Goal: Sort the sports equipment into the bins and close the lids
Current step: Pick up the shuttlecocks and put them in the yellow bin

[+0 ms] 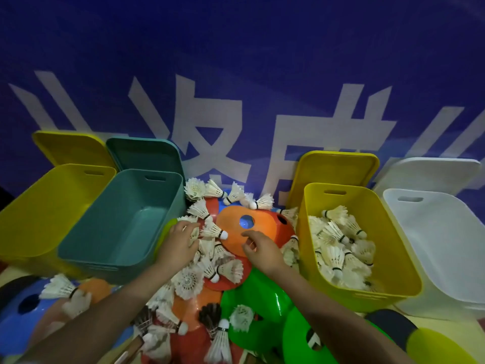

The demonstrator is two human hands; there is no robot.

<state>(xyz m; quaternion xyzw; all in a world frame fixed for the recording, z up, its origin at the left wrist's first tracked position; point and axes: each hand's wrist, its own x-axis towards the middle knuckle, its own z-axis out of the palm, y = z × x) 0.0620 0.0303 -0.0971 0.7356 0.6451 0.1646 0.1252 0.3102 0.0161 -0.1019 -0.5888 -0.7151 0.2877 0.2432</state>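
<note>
Between teal bin and yellow bin: heap of shuttlecocks and cones. Left grip curled on shuttlecocks. Right grip relaxed, holding nothing, fingertips over orange cone. Yellow bin part-filled with shuttlecocks, lids off.

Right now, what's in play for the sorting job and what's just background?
In play: white feather shuttlecocks; orange disc cone; green disc cones; yellow shuttlecock-filled bin; teal plastic bin; both hands.
Background: blue banner with white lettering.

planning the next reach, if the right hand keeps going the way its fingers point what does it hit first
Most likely the orange cone disc: the right hand points up and left at it, fingertips apparently just above its surface.
</note>
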